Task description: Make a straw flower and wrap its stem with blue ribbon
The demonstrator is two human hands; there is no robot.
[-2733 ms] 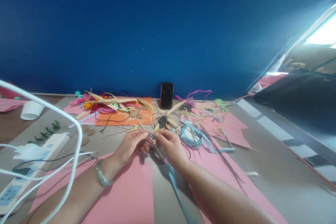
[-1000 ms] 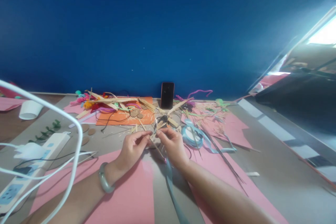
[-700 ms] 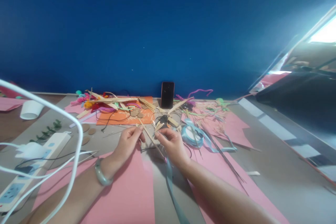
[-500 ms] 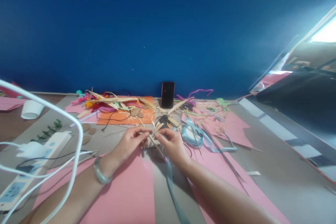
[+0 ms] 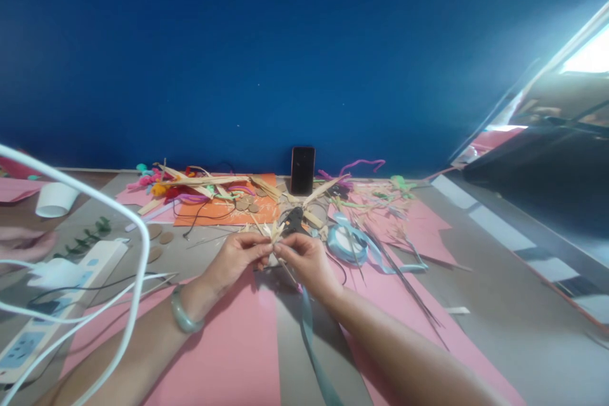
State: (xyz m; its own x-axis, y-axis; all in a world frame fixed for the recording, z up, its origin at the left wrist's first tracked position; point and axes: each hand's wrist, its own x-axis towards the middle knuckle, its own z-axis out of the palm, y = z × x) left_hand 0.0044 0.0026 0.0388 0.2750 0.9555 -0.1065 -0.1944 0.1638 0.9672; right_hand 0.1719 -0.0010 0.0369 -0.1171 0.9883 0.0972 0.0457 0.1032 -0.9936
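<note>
Near the centre, my left hand (image 5: 245,254) pinches a small craft piece of pale husk strips (image 5: 270,229) on a thin stem. My right hand (image 5: 304,258) pinches the same piece from the other side, its fingertips touching those of the left. The strips fan out above the fingertips, and the stem slants down beneath my right hand. Just behind my hands is a black object (image 5: 295,221). A roll of light blue ribbon (image 5: 347,243) lies to the right. Blue ribbon (image 5: 311,336) also trails down between my forearms.
A phone (image 5: 302,171) stands against the blue wall. Orange paper (image 5: 190,214) bears husks and wooden discs. White cables (image 5: 137,292) loop over a power strip (image 5: 23,346) at left, beside a paper cup (image 5: 56,200). Another person's hand (image 5: 26,242) is at the left edge. Thin sticks (image 5: 404,279) lie right.
My fingertips have come closer together on the piece. More of the black object behind them shows. Another person's hand has come into view at the left edge.
</note>
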